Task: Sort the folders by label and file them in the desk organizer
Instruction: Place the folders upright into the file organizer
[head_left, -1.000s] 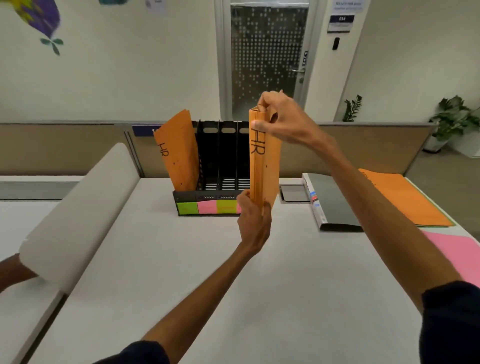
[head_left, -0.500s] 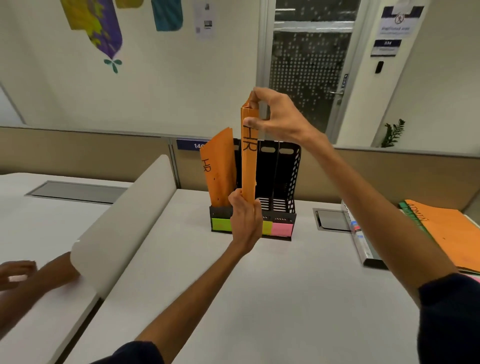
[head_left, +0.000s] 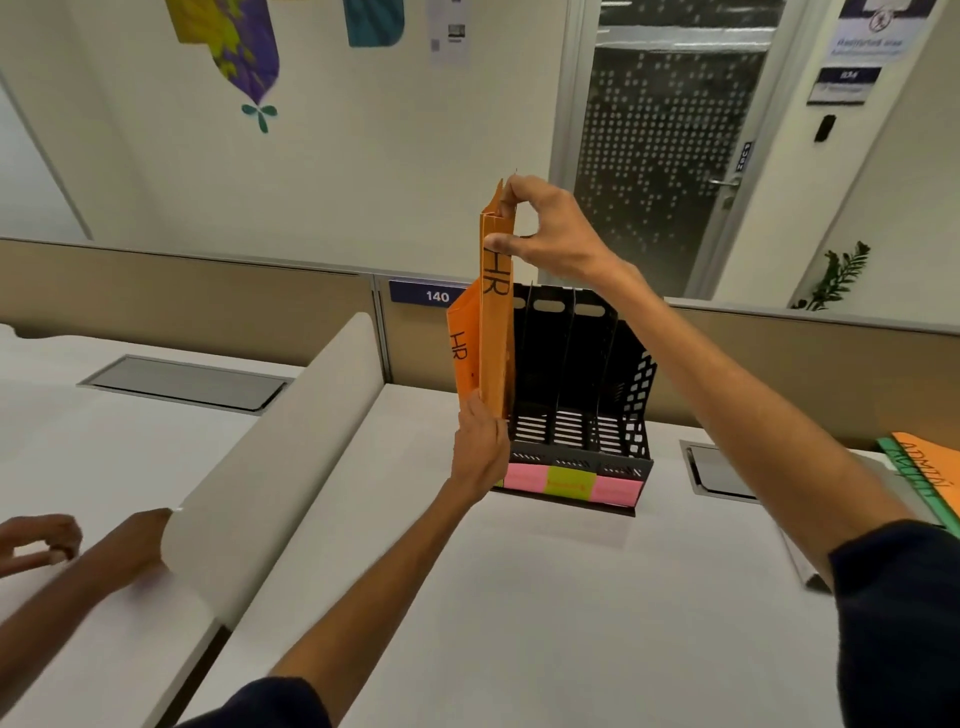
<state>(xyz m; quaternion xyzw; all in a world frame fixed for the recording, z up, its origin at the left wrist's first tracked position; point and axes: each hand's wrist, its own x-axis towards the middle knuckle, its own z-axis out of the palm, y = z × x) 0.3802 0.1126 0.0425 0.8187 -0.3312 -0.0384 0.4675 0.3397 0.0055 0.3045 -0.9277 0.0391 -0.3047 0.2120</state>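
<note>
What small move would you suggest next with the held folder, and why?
Probably lower the held folder into the organizer's leftmost slot: the right hand pinches its top, the left hand holds its bottom edge, and another HR folder already stands there.

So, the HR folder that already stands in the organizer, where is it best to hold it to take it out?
Probably its top edge, pinched from above. The filed folder stands in the leftmost slot of the organizer, leaning left, so its top sticks out free. The left hand and the held folder cover its lower and right parts.
</note>
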